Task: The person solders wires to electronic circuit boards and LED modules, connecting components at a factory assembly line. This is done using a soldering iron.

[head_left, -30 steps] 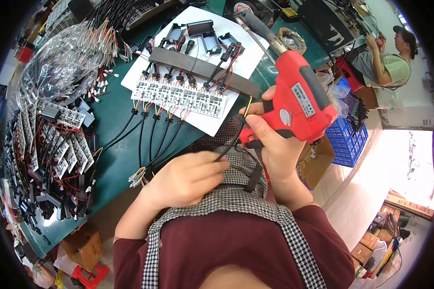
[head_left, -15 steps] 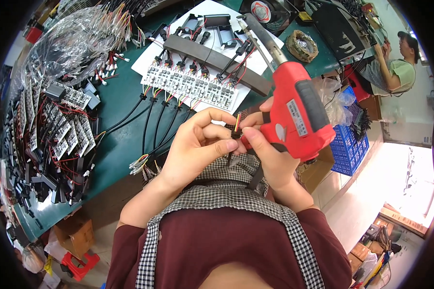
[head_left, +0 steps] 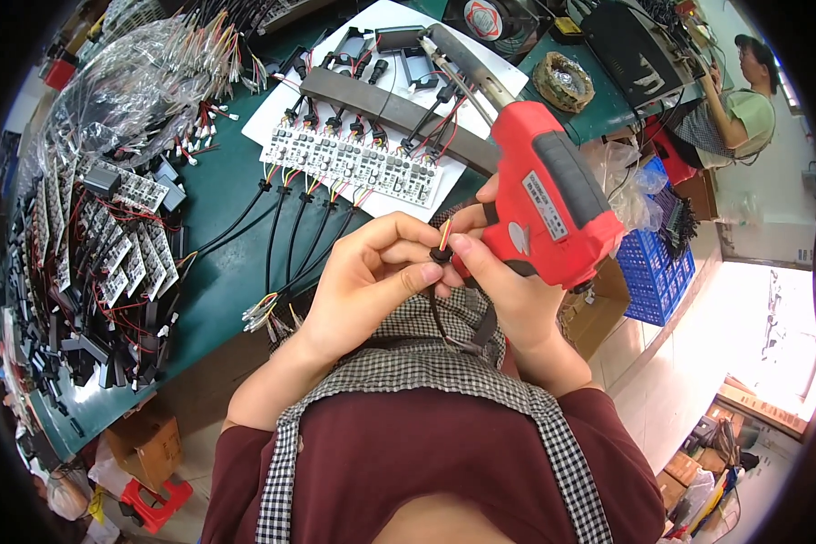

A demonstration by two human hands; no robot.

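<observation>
Close to my body, my left hand [head_left: 358,276] pinches a short black cable [head_left: 441,256] between thumb and fingers. Red and yellow wires stick up from its upper end, and its tail hangs down in front of the checked apron [head_left: 408,326]. My right hand [head_left: 517,304] is closed around a red and black soldering gun [head_left: 546,204], its handle partly hidden. The right thumb and fingertips also touch the cable's wire end. The gun's metal barrel slants up and left over the bench. Ahead lies a row of white circuit boards [head_left: 354,168] with black cables running toward me.
A grey metal bar [head_left: 385,109] lies across white paper on the green bench [head_left: 222,195]. On the left are piled boards [head_left: 122,231] and bagged wires [head_left: 118,100]. A tape roll [head_left: 562,82] is at the far right, above a blue crate [head_left: 659,281]. Another person [head_left: 743,118] sits beyond.
The soldering gun has shifted slightly left and up in my right hand. The cable's tail shows more below my fingers. Both hands keep their grip.
</observation>
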